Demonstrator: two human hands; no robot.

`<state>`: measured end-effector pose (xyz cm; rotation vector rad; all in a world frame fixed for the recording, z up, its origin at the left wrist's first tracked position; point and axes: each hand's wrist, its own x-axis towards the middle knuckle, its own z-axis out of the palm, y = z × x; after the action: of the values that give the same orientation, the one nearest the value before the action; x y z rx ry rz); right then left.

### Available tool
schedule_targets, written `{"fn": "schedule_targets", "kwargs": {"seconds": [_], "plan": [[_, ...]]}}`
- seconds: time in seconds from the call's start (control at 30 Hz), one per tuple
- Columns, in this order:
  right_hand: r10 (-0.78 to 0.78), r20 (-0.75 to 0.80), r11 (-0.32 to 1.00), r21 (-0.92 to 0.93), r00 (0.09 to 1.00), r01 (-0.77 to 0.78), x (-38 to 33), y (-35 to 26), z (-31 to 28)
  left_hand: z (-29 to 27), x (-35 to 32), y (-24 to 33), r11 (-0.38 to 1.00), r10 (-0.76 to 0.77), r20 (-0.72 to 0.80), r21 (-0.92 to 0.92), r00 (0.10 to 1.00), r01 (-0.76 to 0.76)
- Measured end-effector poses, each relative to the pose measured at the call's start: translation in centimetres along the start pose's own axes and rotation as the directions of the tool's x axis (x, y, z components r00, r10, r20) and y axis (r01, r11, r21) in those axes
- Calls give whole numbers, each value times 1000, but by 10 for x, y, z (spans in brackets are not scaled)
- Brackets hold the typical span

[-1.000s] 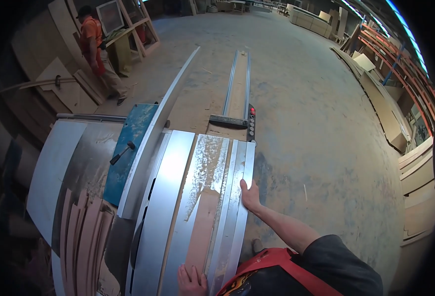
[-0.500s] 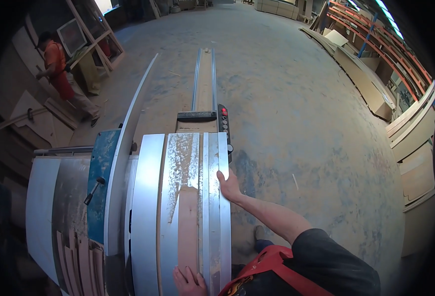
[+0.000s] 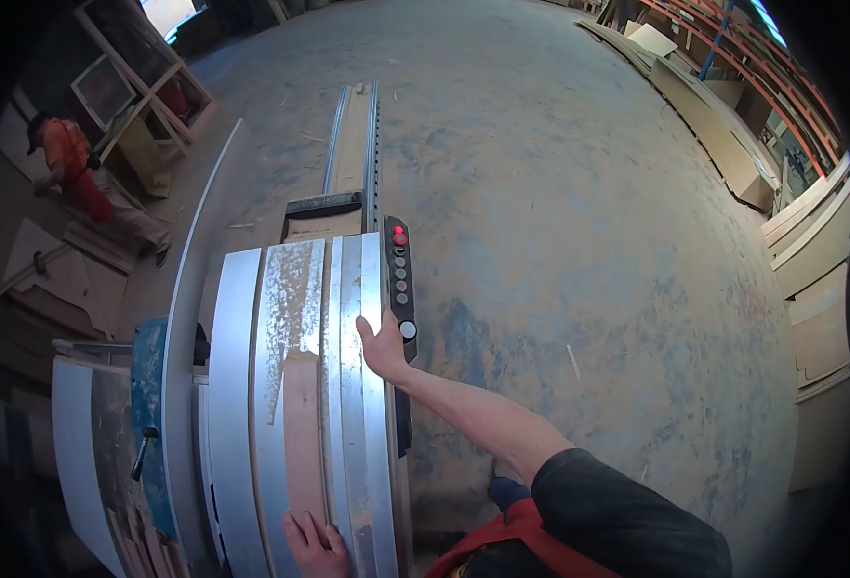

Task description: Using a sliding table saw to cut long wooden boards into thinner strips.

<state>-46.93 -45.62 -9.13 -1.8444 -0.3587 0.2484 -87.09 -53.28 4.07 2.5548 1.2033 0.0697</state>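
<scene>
A sliding table saw's silver sliding table [image 3: 233, 376] runs lengthwise in front of me. On it lies a narrow, flat wooden strip [image 3: 303, 424], with sawdust [image 3: 293, 279] scattered ahead of its far end. My left hand [image 3: 315, 547] rests with fingers stretched out over the strip's near end; its wrist is cut off by the lower edge. Farther along, my right hand [image 3: 384, 351] grips the table's right edge, thumb on top and the other fingers hidden over the side. Any blade is out of sight.
Left of the sliding table stand a long metal fence [image 3: 190, 289] and a blue part with a black lever [image 3: 144, 453]. Wood offcuts [image 3: 146, 547] lie near it. A button panel [image 3: 401, 279] is beyond my right hand. A person in orange [image 3: 68, 159] works far left; boards [image 3: 704, 125] lean at right.
The view has shifted, so the saw sits farther left and the button panel shows more. Both hands keep their places, the left on the strip and the right on the table edge.
</scene>
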Motion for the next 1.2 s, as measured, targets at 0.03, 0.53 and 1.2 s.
{"fn": "schedule_targets", "kwargs": {"seconds": [0.03,0.53,1.2], "plan": [[0,4,1000,-2,1000,0,22,1,5,3,21,5,1000,-23,10,-9,1000,23],[-59,51,998,-14,997,60,328,-5,63,-8,323,117,988,-138,18,-60,990,139],[-99,56,995,-17,994,100,796,-51,133,10,765,239,999,-14,-138,-45,990,8]]}}
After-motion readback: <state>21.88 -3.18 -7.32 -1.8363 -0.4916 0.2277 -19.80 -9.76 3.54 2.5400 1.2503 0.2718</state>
